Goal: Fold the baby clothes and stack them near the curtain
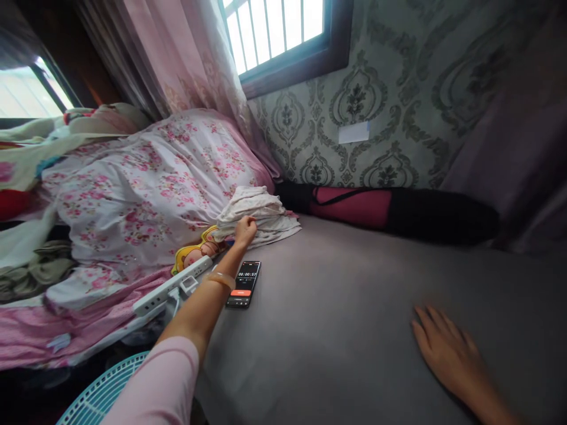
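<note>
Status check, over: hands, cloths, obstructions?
Left hand curled at cloths, grip unclear. Right hand open over grey surface. Cloths heaped. Phone beside left forearm.

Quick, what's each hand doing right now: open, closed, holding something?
Left hand: curled closed at the pale cloth pile; can't tell if gripping any.
Right hand: open over the grey surface, holding nothing visible.

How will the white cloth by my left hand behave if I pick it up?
The cloth will probably flop and droop, since it lies in soft, rumpled folds. Its layers might slide apart, as they look loosely heaped. It seems unlikely to roll, because its edge spreads out over the grey surface.
</note>
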`<state>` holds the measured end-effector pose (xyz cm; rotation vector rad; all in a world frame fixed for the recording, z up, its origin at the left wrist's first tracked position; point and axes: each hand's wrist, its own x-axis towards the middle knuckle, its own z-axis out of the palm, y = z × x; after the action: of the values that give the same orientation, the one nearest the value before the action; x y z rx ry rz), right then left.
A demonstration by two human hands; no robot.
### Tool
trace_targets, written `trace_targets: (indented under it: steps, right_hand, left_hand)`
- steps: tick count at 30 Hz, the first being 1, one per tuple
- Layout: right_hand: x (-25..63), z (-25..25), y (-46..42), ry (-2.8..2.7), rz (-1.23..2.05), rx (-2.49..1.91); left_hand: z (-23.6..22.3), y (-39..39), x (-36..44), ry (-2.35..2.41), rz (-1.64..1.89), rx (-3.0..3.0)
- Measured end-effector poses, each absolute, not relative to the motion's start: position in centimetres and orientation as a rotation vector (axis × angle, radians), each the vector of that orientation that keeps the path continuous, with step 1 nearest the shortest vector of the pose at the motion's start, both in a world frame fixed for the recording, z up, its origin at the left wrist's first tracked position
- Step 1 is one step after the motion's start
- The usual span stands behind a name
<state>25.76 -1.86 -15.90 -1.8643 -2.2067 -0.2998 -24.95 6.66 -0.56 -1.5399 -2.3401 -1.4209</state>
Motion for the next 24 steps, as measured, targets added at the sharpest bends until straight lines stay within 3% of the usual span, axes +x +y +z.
trace_targets:
  steps: [9, 24]
  right_hand:
    - [25.3, -15.2, -2.1, -2.211, -0.265, -1.873]
    - [25.8, -16.3, -1.7, -2.184, -0.281, -1.845]
  left_hand:
    - [3.0, 6.8, -32.5, -2.339, -0.986, -1.228]
    - [4.5, 8.0, -32.6, -2.464, -1.2, -1.47]
